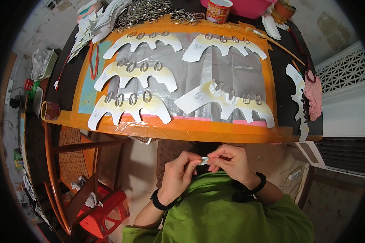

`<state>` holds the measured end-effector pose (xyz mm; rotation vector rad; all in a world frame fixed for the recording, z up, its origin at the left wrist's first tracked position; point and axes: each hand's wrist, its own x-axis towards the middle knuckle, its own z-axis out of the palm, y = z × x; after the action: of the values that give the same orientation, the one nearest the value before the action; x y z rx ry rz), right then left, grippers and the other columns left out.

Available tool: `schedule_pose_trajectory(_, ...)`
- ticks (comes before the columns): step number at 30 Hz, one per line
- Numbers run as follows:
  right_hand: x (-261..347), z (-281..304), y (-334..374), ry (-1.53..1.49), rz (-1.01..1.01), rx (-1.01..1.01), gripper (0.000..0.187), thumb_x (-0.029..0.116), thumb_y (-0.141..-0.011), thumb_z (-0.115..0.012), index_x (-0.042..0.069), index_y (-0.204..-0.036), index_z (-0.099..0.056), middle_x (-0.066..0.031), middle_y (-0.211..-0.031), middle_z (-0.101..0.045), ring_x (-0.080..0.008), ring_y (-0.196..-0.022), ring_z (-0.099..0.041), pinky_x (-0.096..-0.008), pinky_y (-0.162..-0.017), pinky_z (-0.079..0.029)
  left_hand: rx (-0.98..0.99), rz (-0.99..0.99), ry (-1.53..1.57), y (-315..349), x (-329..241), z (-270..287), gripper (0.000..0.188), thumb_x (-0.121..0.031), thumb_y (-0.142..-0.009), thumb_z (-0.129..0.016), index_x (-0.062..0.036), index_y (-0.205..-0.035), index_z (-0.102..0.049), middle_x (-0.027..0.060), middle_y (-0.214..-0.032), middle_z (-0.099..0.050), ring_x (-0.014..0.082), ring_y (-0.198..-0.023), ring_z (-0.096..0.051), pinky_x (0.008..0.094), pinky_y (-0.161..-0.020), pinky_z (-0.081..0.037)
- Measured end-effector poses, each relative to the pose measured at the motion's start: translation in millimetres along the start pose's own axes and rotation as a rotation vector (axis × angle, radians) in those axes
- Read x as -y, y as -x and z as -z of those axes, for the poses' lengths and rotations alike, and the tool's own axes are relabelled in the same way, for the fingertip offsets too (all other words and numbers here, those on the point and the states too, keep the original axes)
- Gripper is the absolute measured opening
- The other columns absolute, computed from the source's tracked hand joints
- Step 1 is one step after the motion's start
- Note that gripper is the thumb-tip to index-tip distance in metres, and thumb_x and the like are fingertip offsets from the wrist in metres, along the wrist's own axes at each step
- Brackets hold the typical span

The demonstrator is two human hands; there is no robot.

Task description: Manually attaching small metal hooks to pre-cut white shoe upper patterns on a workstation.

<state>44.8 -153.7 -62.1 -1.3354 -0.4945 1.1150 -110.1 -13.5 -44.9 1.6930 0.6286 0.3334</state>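
My left hand (180, 172) and my right hand (230, 161) meet just off the table's near edge. Between their pinched fingertips is a small pale piece (205, 160); its kind is too small to make out. Beyond them, several white scalloped cut-outs lie on the table, smeared with yellowish glue and carrying oval metal rings. On the near right cut-out (194, 99), two tabs are folded over near the rings (246, 98). The near left cut-out (125, 111) has flat tabs pointing toward me, with rings (133, 99) along its upper edge.
A heap of metal rings (144, 14) lies at the back beside stacked white pieces (109, 20). A red patterned tub (218, 11) and a brush (278, 42) are at the back right. Scissors (309, 75) and a pink cloth (313, 97) lie right. A red stool (105, 216) stands lower left.
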Motion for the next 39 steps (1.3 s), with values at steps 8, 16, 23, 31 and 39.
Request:
schedule_pose_trajectory(8, -3.0, 5.8, 3.7, -0.057, 0.102, -0.058, 0.011, -0.008, -0.097, -0.068, -0.006, -0.108, -0.071, -0.0149, -0.089, -0.073, -0.0215, -0.077, -0.076, -0.0299, -0.067, -0.064, -0.045, 0.024, 0.018, -1.2, -4.3, -8.9, 0.008, -0.008, -0.103, -0.068, -0.0005, -0.104, -0.066, 0.0077, -0.079, -0.072, 0.0122, -0.061, -0.066, 0.0273, -0.056, -0.052)
schedule_pose_trajectory(16, -5.7, 20.3, 10.9, -0.026, 0.050, -0.108, 0.010, -0.008, -0.097, -0.068, -0.007, -0.107, -0.072, -0.0159, -0.093, -0.076, -0.0199, -0.079, -0.077, -0.0280, -0.068, -0.064, 0.033, 0.108, 0.046, -2.3, -1.4, -6.3, 0.010, -0.011, -0.105, -0.067, -0.0014, -0.105, -0.067, 0.0038, -0.069, -0.067, 0.0083, -0.056, -0.062, 0.0258, -0.051, -0.048)
schedule_pose_trajectory(23, -9.4, 67.0, 18.7, 0.214, -0.145, -0.309, 0.022, 0.001, -0.095, -0.074, -0.004, -0.116, -0.072, -0.0168, -0.101, -0.076, -0.0214, -0.086, -0.076, -0.0304, -0.074, -0.064, -0.085, 0.191, 0.037, -3.6, 5.8, 14.2, 0.012, -0.012, -0.106, -0.064, 0.0000, -0.107, -0.066, 0.0030, -0.071, -0.068, 0.0070, -0.057, -0.060, 0.0247, -0.051, -0.048)
schedule_pose_trajectory(31, 15.7, 26.9, 34.0, 0.783, 0.252, -0.072, 0.067, 0.014, -0.084, -0.088, 0.006, -0.144, -0.060, -0.0148, -0.140, -0.063, -0.0269, -0.119, -0.067, -0.0388, -0.094, -0.059, 0.040, 0.175, 0.269, -2.0, 5.7, -0.5, 0.013, -0.013, -0.107, -0.063, 0.0004, -0.110, -0.063, 0.0050, -0.089, -0.071, 0.0070, -0.069, -0.063, 0.0222, -0.057, -0.051)
schedule_pose_trajectory(39, 14.3, -2.3, 0.0, 0.437, 0.453, -0.043, 0.019, 0.003, -0.093, -0.078, 0.000, -0.110, -0.071, -0.0096, -0.103, -0.072, -0.0161, -0.090, -0.072, -0.0289, -0.077, -0.060, 0.035, 0.101, 0.304, 5.3, 2.7, -9.8, 0.013, -0.008, -0.108, -0.061, 0.0022, -0.115, -0.062, 0.0091, -0.098, -0.072, 0.0105, -0.079, -0.068, 0.0253, -0.067, -0.057)
